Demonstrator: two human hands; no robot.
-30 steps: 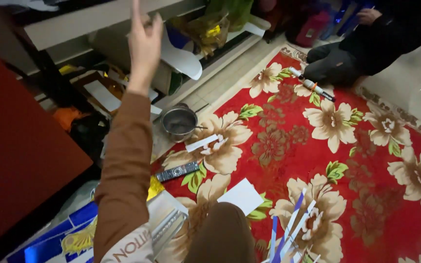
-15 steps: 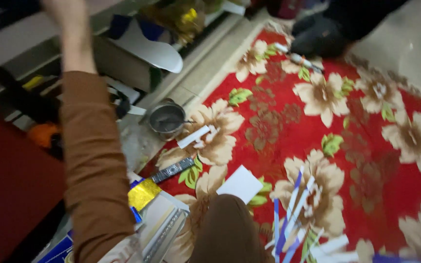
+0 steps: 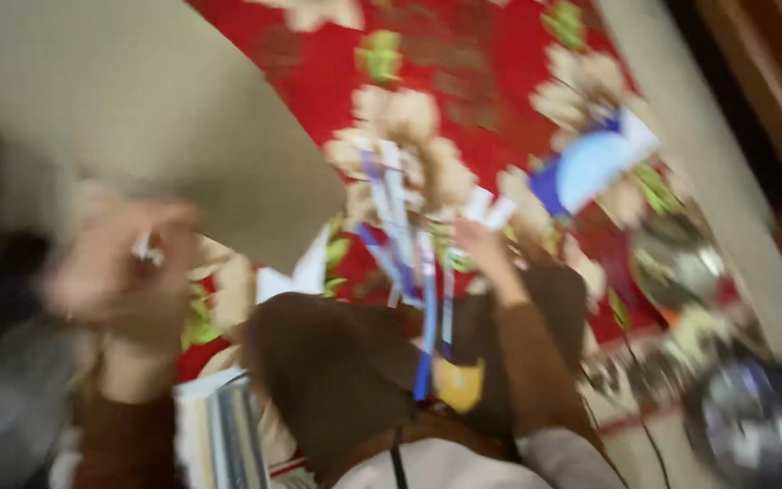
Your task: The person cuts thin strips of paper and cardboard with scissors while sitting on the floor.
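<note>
The view has swung hard since half a second ago: the red floral rug point(image 3: 500, 81) now fills the upper middle and right of the frame instead of the right half, and everything is smeared by motion. A large tan sheet point(image 3: 138, 118), like cardboard, now covers the upper left, where shelves showed before. The left hand point(image 3: 124, 272), raised high a moment ago, is now down at middle left, right under the sheet's lower edge; it looks curled at that edge, but the blur hides whether it grips. The right hand point(image 3: 477, 244), newly in view at centre, reaches to the blue and white strips point(image 3: 409, 244) on the rug, fingers seemingly closing; contact cannot be told. A shiny bowl point(image 3: 758, 421) sits lower right.
</note>
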